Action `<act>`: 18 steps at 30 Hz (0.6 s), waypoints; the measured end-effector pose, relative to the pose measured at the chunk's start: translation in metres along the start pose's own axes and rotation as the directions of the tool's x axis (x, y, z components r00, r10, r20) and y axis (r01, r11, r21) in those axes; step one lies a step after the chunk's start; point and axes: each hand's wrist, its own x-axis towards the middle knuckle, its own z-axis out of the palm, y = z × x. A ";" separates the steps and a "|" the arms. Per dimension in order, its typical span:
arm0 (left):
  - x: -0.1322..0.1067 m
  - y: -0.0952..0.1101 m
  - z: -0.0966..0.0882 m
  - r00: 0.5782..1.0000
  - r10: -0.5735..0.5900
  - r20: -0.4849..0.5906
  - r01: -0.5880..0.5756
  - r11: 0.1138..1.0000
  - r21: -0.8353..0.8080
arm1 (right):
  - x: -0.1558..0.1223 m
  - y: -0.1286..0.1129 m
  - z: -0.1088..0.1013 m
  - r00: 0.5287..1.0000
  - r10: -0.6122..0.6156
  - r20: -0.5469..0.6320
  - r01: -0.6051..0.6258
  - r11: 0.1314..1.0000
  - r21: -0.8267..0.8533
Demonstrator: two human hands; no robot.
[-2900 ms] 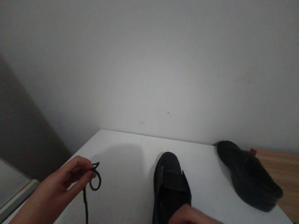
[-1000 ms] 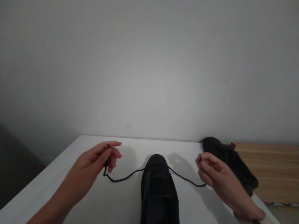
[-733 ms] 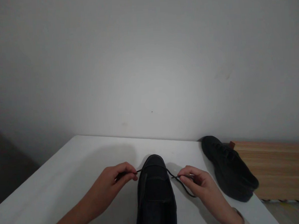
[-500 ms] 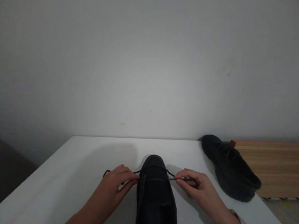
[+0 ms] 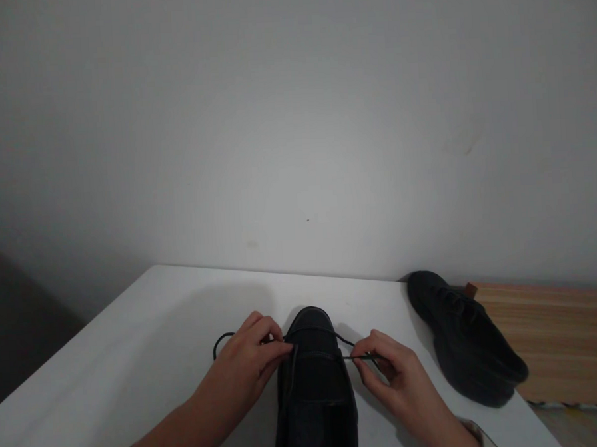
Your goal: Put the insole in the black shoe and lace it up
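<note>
A black shoe (image 5: 314, 386) points away from me on the white table (image 5: 182, 293), its opening nearest me. My left hand (image 5: 250, 359) is closed at the shoe's left side, thumb and forefinger pinching the edge of the lace flap there. Between the thumb and forefinger of my right hand (image 5: 399, 371) is a dark shoelace (image 5: 347, 340), just off the shoe's right side. The lace crosses the front of the shoe, and a loop of it shows beyond my left hand. My left fingers partly hide the flap.
A second black shoe (image 5: 465, 341), with its lace in, rests by the table's right edge. Beyond that edge is a wood-grain surface (image 5: 569, 339). A pale wall (image 5: 293, 130) rises along the back of the table.
My left hand has shifted slightly right and up, its fingertips now farther onto the shoe's flap. My right hand keeps its pinch on the lace. The whole view has shifted slightly.
</note>
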 end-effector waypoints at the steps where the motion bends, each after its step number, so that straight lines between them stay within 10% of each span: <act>1: 0.001 0.000 0.000 1.000 0.004 -0.016 -0.004 1.000 0.007 | 0.000 0.001 0.001 1.000 -0.009 0.005 0.009 1.000 -0.015; 12: 0.001 0.006 -0.003 0.972 -0.192 0.132 0.212 0.964 -0.160 | -0.005 0.004 0.011 0.958 -0.246 -0.149 0.192 0.933 -0.303; 18: 0.011 0.020 -0.013 0.923 -0.310 0.228 0.352 0.919 -0.177 | -0.006 0.005 0.014 0.972 -0.235 -0.033 0.213 0.927 -0.309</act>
